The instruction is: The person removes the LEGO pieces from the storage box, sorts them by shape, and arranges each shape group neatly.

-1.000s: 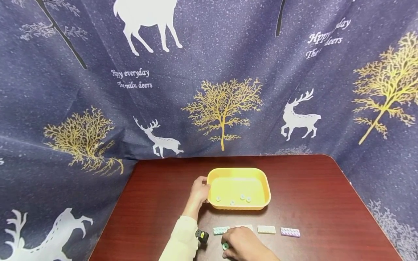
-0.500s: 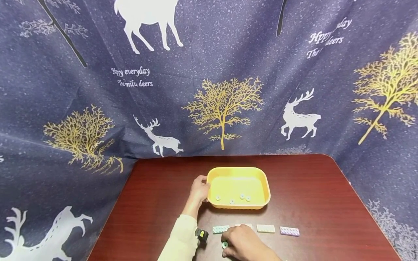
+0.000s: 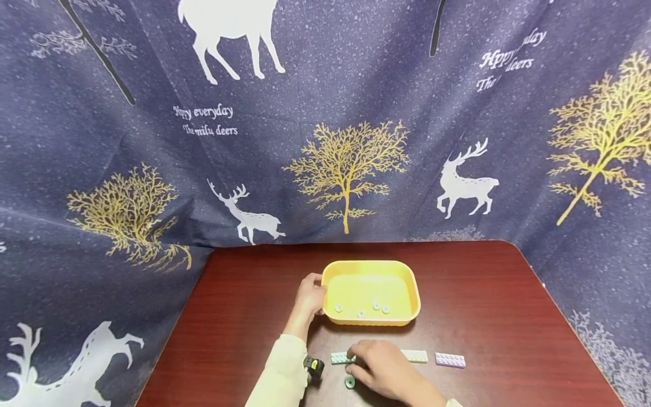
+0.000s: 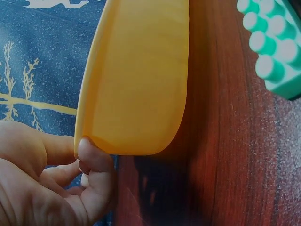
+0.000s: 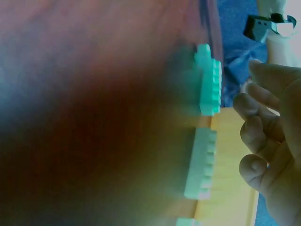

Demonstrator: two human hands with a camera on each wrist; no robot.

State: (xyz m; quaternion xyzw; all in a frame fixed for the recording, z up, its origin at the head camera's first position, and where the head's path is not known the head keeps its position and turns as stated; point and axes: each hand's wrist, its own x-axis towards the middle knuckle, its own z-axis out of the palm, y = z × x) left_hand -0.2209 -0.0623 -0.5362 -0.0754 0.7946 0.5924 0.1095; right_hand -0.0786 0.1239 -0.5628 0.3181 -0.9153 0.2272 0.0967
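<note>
My left hand point(image 3: 309, 295) grips the left rim of a yellow plastic bin point(image 3: 417, 294). In the left wrist view, the left hand's fingertips point(image 4: 89, 150) pinch the bin's corner. Several small pale round pieces with centre holes point(image 3: 376, 306) lie inside the bin. My right hand point(image 3: 381, 364) hovers over the row of toy building bricks, its fingers loosely bent and holding nothing in the right wrist view. Just left of its thumb, a small green ring-shaped piece point(image 3: 350, 382) lies on the table. Right behind the fingertips is a teal studded brick point(image 3: 339, 358), partly covered.
A cream brick point(image 3: 416, 356) and a purple brick point(image 3: 450, 360) continue the row to the right; a white one is hidden behind the right hand. The dark red table point(image 3: 488, 305) meets a blue deer-print cloth point(image 3: 325, 186) at the back.
My right hand has let go of the green ring-shaped piece and moved slightly up and away, covering the white brick. My left hand and the bin have stayed in place.
</note>
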